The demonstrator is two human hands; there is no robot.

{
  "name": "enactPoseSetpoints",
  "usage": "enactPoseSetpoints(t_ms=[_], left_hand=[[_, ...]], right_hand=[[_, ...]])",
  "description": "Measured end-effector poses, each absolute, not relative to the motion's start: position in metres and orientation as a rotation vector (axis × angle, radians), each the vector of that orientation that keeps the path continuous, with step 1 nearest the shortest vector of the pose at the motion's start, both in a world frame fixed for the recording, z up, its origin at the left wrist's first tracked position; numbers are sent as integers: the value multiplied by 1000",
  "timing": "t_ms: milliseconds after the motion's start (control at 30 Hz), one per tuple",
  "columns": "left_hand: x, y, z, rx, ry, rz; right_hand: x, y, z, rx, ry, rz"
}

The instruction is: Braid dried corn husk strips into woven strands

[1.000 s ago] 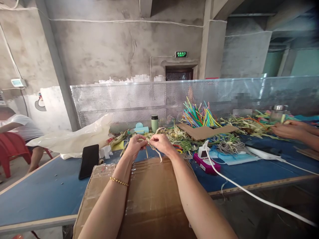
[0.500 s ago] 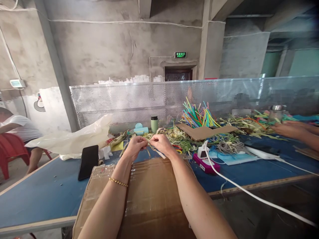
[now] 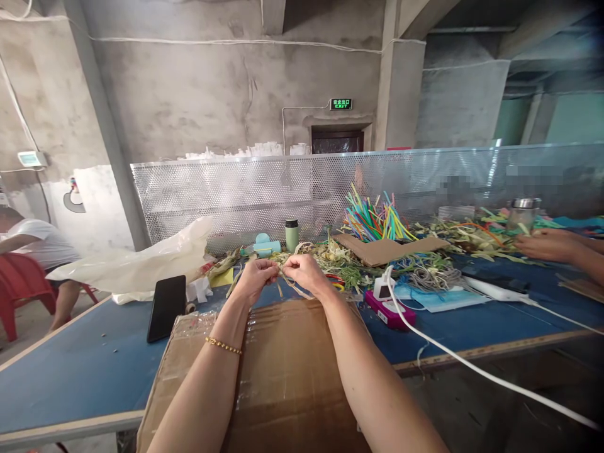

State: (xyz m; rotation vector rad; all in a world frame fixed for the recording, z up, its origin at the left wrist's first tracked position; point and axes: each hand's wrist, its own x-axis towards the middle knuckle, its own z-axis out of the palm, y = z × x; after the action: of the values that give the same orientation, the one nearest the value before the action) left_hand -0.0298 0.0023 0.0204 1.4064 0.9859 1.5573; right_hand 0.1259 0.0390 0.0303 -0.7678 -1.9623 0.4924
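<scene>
My left hand and my right hand meet fingertip to fingertip above the far edge of a cardboard box. Both are closed in a pinch on a thin, pale strip of dried husk, whose loose end curls below the right hand. Another short end hangs between the hands. The exact grip point is hidden by my fingers. Behind them lies a heap of dried husk strips, and a green tumbler stands upright just beyond.
Left of the box lie a black phone and a plastic bag. To the right are a purple power strip with a white cable, a cardboard piece and colourful pipe cleaners. A co-worker's hands are at far right.
The strip's loose end below my right hand has shifted and now hangs in a curve. My hands stay almost in place. The co-worker's hands at the right have moved slightly.
</scene>
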Motion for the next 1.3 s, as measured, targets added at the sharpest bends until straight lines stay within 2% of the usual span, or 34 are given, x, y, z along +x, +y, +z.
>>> enactPoseSetpoints(t_ms=[1300], left_hand=[[-30, 1, 21, 1446, 1077, 1574]], right_hand=[[120, 28, 33, -931, -2025, 190]])
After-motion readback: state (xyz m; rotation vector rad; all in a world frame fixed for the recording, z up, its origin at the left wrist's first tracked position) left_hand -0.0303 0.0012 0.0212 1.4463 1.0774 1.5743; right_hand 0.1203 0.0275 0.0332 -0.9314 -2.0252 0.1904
